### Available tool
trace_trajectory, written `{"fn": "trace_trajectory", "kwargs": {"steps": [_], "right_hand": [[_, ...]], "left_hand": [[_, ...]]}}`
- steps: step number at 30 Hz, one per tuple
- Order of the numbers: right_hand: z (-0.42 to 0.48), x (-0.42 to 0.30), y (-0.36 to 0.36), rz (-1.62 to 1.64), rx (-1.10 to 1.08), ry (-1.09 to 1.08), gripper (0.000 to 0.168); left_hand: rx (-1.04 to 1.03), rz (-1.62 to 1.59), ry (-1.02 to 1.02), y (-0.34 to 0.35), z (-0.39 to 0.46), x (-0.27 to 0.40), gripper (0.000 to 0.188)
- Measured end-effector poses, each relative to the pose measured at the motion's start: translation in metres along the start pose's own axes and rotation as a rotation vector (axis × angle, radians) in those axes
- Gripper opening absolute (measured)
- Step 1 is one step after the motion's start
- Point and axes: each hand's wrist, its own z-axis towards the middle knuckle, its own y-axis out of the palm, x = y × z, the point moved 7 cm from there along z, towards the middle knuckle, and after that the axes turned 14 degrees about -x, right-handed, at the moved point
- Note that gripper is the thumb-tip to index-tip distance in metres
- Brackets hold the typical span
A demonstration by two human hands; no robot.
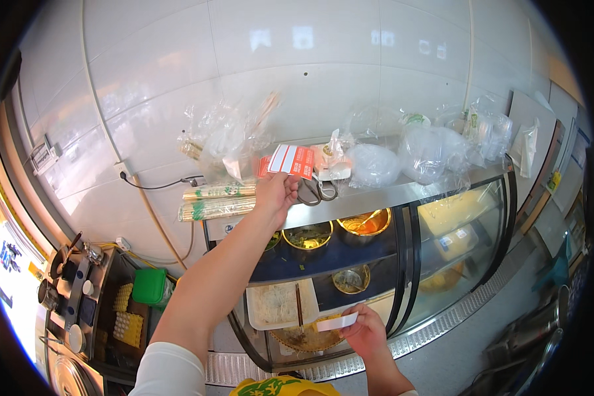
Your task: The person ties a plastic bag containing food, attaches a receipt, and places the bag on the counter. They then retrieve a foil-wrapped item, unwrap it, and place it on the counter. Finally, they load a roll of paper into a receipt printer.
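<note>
My left hand (276,197) reaches over the steel top of a glass display cabinet (361,200), its fingers on a red sheet of labels (299,161) with white strips. Just right of that hand lie scissors (317,192) with dark handles. Lower down, before the cabinet's open front, my right hand (365,330) pinches a small white paper strip (337,322) between thumb and fingers. Behind that strip, inside the cabinet, are a flat woven basket (321,341) and a white tray of noodles (275,304) with chopsticks (298,302) across it.
Packs of wrapped chopsticks (218,208) and clear plastic bags (376,163) crowd the cabinet top. Metal bowls of food (364,222) stand on its upper shelf. At left are a stove counter (74,297), a green-lidded bin (149,286) and egg trays (127,329).
</note>
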Motion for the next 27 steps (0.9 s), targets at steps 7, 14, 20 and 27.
{"fn": "trace_trajectory", "kwargs": {"steps": [7, 14, 20, 27], "right_hand": [[0.007, -0.012, 0.011, -0.099, 0.088, 0.011, 0.021], [0.064, 0.043, 0.086, -0.767, -0.41, 0.067, 0.01], [0.046, 0.179, 0.192, -1.372, -1.126, -0.129, 0.023], [-0.057, 0.313, 0.266, -1.015, -1.77, -0.192, 0.024]], "left_hand": [[-0.038, -0.071, -0.08, -0.005, -0.026, -0.016, 0.015], [-0.117, 0.532, -0.16, -0.053, -0.281, -0.019, 0.015], [0.37, 0.181, -0.115, -0.133, -0.449, -0.026, 0.024], [0.862, -0.051, 0.078, -0.17, -0.624, -0.048, 0.018]]}}
